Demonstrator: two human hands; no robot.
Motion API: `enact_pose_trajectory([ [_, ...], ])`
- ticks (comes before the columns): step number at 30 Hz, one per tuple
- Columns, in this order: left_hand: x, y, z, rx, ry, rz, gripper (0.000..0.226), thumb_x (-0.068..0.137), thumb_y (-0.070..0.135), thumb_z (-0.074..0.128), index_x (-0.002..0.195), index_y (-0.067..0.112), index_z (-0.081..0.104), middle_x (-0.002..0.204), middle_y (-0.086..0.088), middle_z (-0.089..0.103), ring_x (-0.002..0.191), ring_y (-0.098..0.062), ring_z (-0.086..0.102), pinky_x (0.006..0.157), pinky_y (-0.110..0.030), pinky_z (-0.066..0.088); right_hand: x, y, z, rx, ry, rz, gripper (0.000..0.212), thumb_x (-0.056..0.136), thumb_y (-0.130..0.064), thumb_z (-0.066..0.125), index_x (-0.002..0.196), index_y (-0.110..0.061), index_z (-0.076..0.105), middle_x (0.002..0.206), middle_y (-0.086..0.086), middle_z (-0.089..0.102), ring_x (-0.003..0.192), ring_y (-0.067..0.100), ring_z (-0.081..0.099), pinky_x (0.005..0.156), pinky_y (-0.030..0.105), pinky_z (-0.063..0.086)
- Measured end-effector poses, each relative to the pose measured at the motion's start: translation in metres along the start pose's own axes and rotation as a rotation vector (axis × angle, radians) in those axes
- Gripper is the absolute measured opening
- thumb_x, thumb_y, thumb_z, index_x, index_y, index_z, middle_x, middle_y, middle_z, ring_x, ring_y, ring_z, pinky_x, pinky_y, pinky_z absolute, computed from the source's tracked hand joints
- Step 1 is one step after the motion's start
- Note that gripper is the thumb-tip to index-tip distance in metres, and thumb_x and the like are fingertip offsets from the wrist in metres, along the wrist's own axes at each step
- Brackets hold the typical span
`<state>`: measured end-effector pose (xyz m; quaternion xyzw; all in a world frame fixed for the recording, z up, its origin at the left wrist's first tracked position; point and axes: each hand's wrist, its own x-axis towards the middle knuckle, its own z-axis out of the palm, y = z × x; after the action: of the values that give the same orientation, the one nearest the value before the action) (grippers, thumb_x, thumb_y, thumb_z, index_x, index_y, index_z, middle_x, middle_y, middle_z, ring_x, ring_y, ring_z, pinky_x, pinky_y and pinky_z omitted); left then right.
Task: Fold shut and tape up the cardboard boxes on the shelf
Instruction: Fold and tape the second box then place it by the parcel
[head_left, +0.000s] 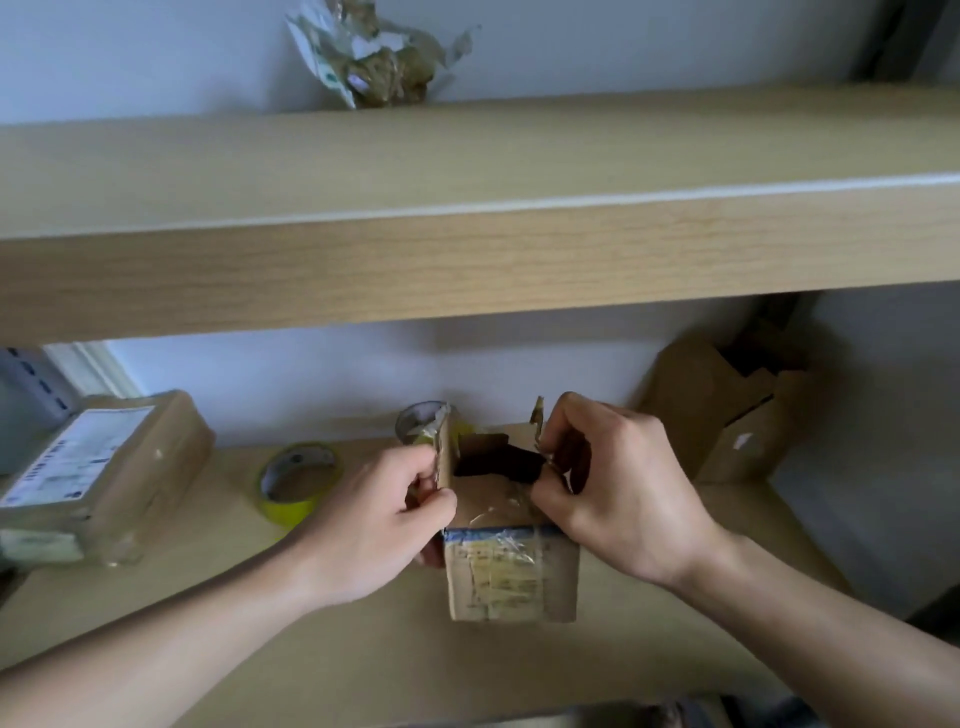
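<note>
Head view: a small cardboard box (511, 561) stands upright near the front edge of the lower shelf (218, 597), about midway along it, its top open so the flaps can be worked. The left hand (384, 525) pinches the left flap (443, 457) between thumb and curled fingers, holding it upright. The right hand (608, 488) has its fingers curled over the torn right flap (537, 418), apparently to fold it inward. The box sits between the two hands, touching both.

A yellow tape roll (298, 483) lies flat just left of the box, within reach for sealing; a second roll (421, 421) stands behind it. A taped parcel (104, 473) rests at the shelf's left end, and another open box (727, 410) at the back right corner probably awaits its turn.
</note>
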<state>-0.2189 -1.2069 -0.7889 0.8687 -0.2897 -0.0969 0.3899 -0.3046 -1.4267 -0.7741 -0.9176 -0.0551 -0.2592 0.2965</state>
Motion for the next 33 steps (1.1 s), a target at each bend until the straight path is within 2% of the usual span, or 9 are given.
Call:
enact_pose_trajectory([
  [4, -0.012, -0.018, -0.012, 0.06, 0.033, 0.035, 0.039, 0.095, 0.014, 0.064, 0.067, 0.013, 0.038, 0.054, 0.01, 0.04, 0.047, -0.003, 0.05, 0.05, -0.02, 0.033, 0.0, -0.01, 0.015, 0.064, -0.087, -0.006, 0.024, 0.07, -0.014, 0.071, 0.083, -0.024, 0.054, 0.064, -0.009, 0.059, 0.062, 0.015, 0.057, 0.052, 0.022, 0.044],
  [11, -0.024, -0.056, -0.035, 0.108, -0.012, 0.069, 0.042, 0.095, 0.015, 0.067, 0.066, 0.018, 0.037, 0.055, 0.012, 0.035, 0.055, -0.007, 0.029, 0.053, -0.026, 0.026, -0.002, -0.027, 0.041, 0.194, -0.283, -0.042, 0.036, 0.08, -0.023, 0.074, 0.106, -0.031, 0.051, 0.069, -0.006, 0.063, 0.063, 0.016, 0.06, 0.06, 0.026, 0.05],
  [14, -0.028, -0.074, -0.043, 0.082, -0.052, 0.057, 0.04, 0.093, 0.024, 0.067, 0.068, 0.015, 0.037, 0.058, 0.011, 0.035, 0.058, -0.007, 0.029, 0.055, -0.031, 0.027, -0.001, -0.036, 0.051, 0.156, -0.392, -0.083, 0.044, 0.08, -0.047, 0.079, 0.111, -0.035, 0.05, 0.072, -0.01, 0.061, 0.067, 0.012, 0.06, 0.063, 0.032, 0.051],
  [17, -0.027, -0.088, -0.052, 0.062, -0.097, 0.072, 0.037, 0.086, 0.044, 0.062, 0.072, 0.016, 0.043, 0.061, -0.001, 0.042, 0.063, -0.01, 0.035, 0.057, -0.032, 0.031, 0.0, -0.039, 0.059, 0.067, -0.478, -0.119, 0.059, 0.071, -0.074, 0.075, 0.111, -0.039, 0.051, 0.077, -0.015, 0.062, 0.071, 0.006, 0.06, 0.067, 0.037, 0.054],
  [20, -0.026, -0.098, -0.057, 0.093, -0.106, 0.087, 0.037, 0.087, 0.05, 0.06, 0.074, 0.018, 0.047, 0.065, -0.004, 0.053, 0.062, -0.013, 0.04, 0.057, -0.037, 0.041, 0.005, -0.037, 0.062, 0.112, -0.485, -0.121, 0.058, 0.07, -0.081, 0.069, 0.108, -0.039, 0.055, 0.075, -0.016, 0.064, 0.071, 0.005, 0.064, 0.067, 0.037, 0.055],
  [23, -0.026, -0.107, -0.062, 0.07, -0.093, 0.065, 0.03, 0.09, 0.049, 0.063, 0.079, 0.025, 0.048, 0.072, -0.006, 0.059, 0.066, -0.026, 0.051, 0.063, -0.043, 0.048, 0.015, -0.036, 0.064, 0.147, -0.31, -0.123, 0.038, 0.086, -0.07, 0.061, 0.097, -0.033, 0.061, 0.067, -0.014, 0.062, 0.063, 0.009, 0.061, 0.06, 0.029, 0.051],
  [26, -0.023, -0.11, -0.066, 0.086, -0.082, 0.072, 0.028, 0.096, 0.035, 0.069, 0.079, 0.031, 0.047, 0.062, 0.009, 0.049, 0.061, -0.006, 0.039, 0.057, -0.031, 0.036, 0.027, -0.03, 0.068, 0.144, -0.178, -0.067, 0.013, 0.094, -0.043, 0.066, 0.087, -0.032, 0.062, 0.063, -0.014, 0.06, 0.059, 0.012, 0.057, 0.056, 0.024, 0.045],
  [29, -0.021, -0.11, -0.067, 0.087, -0.051, 0.095, 0.03, 0.097, 0.02, 0.069, 0.08, 0.027, 0.046, 0.066, 0.013, 0.042, 0.061, -0.006, 0.035, 0.055, -0.021, 0.028, 0.036, -0.019, 0.075, 0.114, -0.181, 0.0, 0.014, 0.094, -0.025, 0.07, 0.084, -0.032, 0.064, 0.065, -0.012, 0.061, 0.06, 0.015, 0.056, 0.056, 0.028, 0.045],
  [33, -0.02, -0.111, -0.068, 0.083, 0.006, 0.086, 0.034, 0.095, 0.014, 0.071, 0.077, 0.026, 0.046, 0.068, 0.01, 0.041, 0.063, -0.008, 0.035, 0.055, -0.02, 0.029, 0.039, -0.014, 0.087, 0.112, -0.273, 0.036, 0.013, 0.095, -0.027, 0.069, 0.084, -0.033, 0.064, 0.075, -0.011, 0.065, 0.068, 0.013, 0.061, 0.062, 0.028, 0.049],
])
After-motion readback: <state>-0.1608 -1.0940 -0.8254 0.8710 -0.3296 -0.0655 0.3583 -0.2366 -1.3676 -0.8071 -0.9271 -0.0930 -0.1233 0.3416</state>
